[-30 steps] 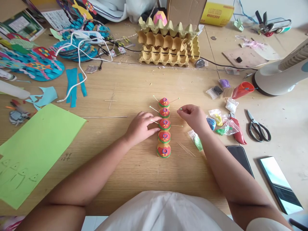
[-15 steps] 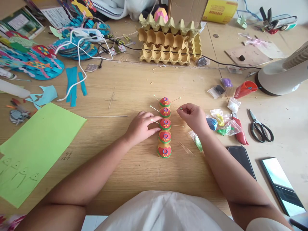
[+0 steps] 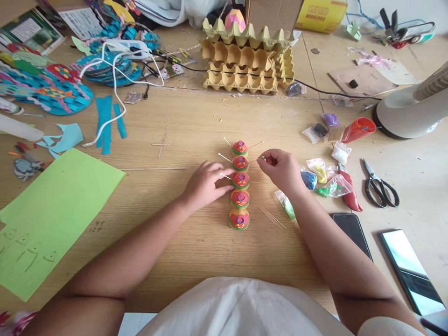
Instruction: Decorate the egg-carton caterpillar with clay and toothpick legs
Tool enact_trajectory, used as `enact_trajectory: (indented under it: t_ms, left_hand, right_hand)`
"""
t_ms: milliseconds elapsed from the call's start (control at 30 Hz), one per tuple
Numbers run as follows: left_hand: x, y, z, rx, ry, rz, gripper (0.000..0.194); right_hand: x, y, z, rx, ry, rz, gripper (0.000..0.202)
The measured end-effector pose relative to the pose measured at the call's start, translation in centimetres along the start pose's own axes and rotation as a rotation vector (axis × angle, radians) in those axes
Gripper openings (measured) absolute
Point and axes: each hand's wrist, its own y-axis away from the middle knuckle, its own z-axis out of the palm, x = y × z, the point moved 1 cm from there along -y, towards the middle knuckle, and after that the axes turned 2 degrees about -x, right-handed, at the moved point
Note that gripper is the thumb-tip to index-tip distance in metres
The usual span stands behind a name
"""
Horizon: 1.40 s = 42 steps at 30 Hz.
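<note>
An egg-carton strip [image 3: 240, 190] lies lengthwise in front of me, its several bumps covered in red clay with green rims, small yellow faces and blue rings. My left hand [image 3: 209, 184] grips its left side near the third bump, thumb and forefinger against the carton. At the right, my right hand [image 3: 280, 168] pinches the tipped end of a thin toothpick [image 3: 255, 161], whose other end meets the second bump. Pale-tipped sticks [image 3: 226, 157] jut from the upper bumps. Whether the pinched stick is inside the carton cannot be made out.
Loose toothpicks [image 3: 271, 217] lie right of the strip. Clay packets [image 3: 317, 170], scissors [image 3: 380, 184], and a phone [image 3: 352, 233] are farther right. Green paper [image 3: 59, 219] lies left; stacked egg cartons [image 3: 241, 56] stand at the back. A white lamp base [image 3: 402, 114] is at right.
Both hands and the strip hold almost the same positions. The whole view has shifted very slightly.
</note>
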Motion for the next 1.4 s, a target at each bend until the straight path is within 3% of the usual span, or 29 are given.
enact_trajectory:
  t_ms: [467, 867, 1400]
  left_hand:
    - [0.1, 0.0, 0.0, 0.009, -0.008, 0.002, 0.037]
    - [0.2, 0.0, -0.2, 0.001, -0.005, -0.005, 0.037]
    - [0.2, 0.0, -0.2, 0.003, -0.002, -0.001, 0.038]
  right_hand:
    - [0.1, -0.2, 0.2, -0.018, 0.066, -0.060, 0.013]
    - [0.8, -0.2, 0.2, -0.068, 0.016, -0.021, 0.020]
    - [0.5, -0.2, 0.3, -0.051, -0.032, 0.062, 0.015]
